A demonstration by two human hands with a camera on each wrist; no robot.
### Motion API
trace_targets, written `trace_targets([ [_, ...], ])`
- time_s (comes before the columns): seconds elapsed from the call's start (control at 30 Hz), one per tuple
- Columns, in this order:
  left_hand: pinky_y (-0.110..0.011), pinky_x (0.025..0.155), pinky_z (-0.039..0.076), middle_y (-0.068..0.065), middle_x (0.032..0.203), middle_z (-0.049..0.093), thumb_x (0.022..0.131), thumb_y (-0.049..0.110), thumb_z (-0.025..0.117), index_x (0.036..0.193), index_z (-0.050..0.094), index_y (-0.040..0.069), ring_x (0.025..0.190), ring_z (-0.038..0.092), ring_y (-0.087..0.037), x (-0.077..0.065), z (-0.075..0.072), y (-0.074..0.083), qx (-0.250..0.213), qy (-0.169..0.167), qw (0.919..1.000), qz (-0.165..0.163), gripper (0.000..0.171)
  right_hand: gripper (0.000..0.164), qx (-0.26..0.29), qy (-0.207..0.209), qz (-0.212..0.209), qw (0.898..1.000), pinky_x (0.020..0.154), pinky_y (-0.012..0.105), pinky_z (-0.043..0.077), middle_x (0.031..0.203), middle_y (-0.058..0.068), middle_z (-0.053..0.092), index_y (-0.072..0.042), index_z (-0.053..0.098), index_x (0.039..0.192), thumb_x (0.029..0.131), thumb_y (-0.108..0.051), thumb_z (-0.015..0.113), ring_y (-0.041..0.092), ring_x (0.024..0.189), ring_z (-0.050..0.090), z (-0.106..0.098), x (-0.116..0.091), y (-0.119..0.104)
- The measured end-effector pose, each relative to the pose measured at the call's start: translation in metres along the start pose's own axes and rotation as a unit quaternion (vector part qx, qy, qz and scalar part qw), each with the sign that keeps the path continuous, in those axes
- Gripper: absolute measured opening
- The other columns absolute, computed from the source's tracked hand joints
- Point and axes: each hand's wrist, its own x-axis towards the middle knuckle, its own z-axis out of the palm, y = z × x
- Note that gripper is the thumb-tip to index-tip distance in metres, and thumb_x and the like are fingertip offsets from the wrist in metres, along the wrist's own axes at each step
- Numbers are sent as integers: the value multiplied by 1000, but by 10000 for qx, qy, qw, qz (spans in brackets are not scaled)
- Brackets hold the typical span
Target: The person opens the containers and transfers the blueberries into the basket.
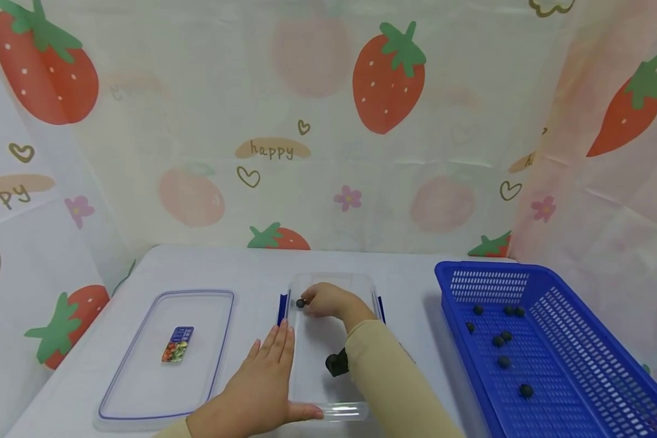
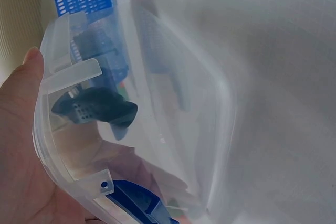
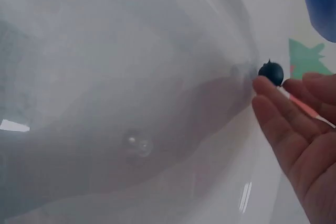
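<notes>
A clear plastic box (image 1: 312,359) stands in front of me, blue latches (image 1: 281,309) hanging at its sides. Inside its far left corner my right hand (image 1: 331,299) pinches a small dark blueberry (image 1: 300,303) between thumb and fingertips. The right wrist view shows the same blueberry (image 3: 271,73) at the fingertips, its pointed crown up. My left hand (image 1: 257,383) rests along the box's left side with fingers straight, its thumb reaching over the near rim. In the left wrist view the left hand (image 2: 23,145) lies against the rim of the box (image 2: 220,93).
To the right, a blue slotted basket (image 1: 580,328) holds several blueberries (image 1: 504,362) spread over its floor. On the left lies a clear lid (image 1: 142,377) with a purple-blue edge and a printed label (image 1: 177,344). A dark camera (image 1: 336,362) is strapped under the right forearm.
</notes>
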Motion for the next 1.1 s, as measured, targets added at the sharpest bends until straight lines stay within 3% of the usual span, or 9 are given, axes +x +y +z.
trace_targets([
  [0.2,-57,104,19,-24,149,11,62,84,46,142,19,-7,137,10,-37,0,0,0,30,-14,10000,6,124,43,408,-216,-61,9989,94,39,42,119,8,58,-4,55,125,83,-7,63,18,101,53,2,-2,-1],
  [0.33,-57,104,19,-23,149,11,62,84,46,142,18,-7,137,11,-37,0,1,0,80,11,10000,10,124,41,619,-175,-104,9979,88,36,46,107,7,60,-3,57,121,82,-10,66,17,91,56,3,-1,-3],
  [0.53,-58,103,20,-24,149,12,63,84,47,142,19,-7,137,12,-37,0,-1,1,45,-7,10000,14,124,18,1534,199,-163,9878,70,28,53,84,7,66,1,63,99,84,-8,65,16,74,65,1,1,-10],
  [0.67,-58,103,20,-24,149,12,63,83,47,142,20,-7,137,12,-37,0,-2,1,30,-35,10000,-1,123,6,1924,212,-194,9809,65,27,54,78,9,68,0,62,89,85,-4,63,21,74,67,-4,-1,-13],
  [0.93,-58,104,19,-23,150,10,61,85,45,142,19,-6,137,10,-37,2,-1,1,-10,-140,9999,-80,125,9,2453,198,-323,9687,71,31,54,87,13,65,0,61,93,85,-4,63,31,89,65,-30,-12,-18],
  [1.1,-58,104,18,-22,150,9,61,85,45,143,19,-6,137,10,-37,1,-1,1,-14,-149,9998,-112,125,12,2410,219,-471,9691,72,31,53,91,13,65,0,60,96,86,-6,63,28,89,66,-52,-23,-21],
])
